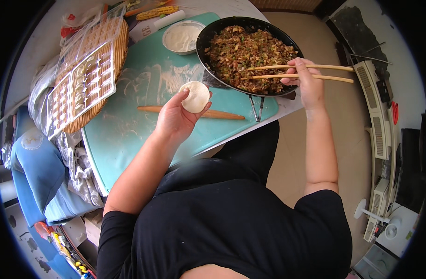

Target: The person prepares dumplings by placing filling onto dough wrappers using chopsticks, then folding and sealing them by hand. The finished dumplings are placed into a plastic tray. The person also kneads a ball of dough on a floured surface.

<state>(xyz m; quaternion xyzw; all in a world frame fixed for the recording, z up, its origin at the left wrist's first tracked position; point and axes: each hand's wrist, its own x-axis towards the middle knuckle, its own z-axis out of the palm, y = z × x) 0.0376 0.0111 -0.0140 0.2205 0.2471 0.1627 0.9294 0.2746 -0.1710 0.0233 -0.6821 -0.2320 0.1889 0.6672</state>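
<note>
A round white dumpling wrapper [195, 97] lies across the fingers of my left hand [176, 116], the thumb resting on its edge. My right hand [307, 83] grips a pair of wooden chopsticks [331, 73], whose tips reach into the chopped filling [250, 53]. That brown and green filling heaps up in a black pan [202, 46] at the mat's far right. Behind my left hand a tapered wooden rolling pin [224, 115] lies on the floured teal mat [122, 135].
At the left, clear plastic trays [101, 88] with a row of dumplings [81, 88] rest on a round woven board [122, 58]. A foil bowl of flour [183, 37] stands left of the pan. Corn cobs [157, 12] lie at the back. The pan's handle [256, 109] points toward me.
</note>
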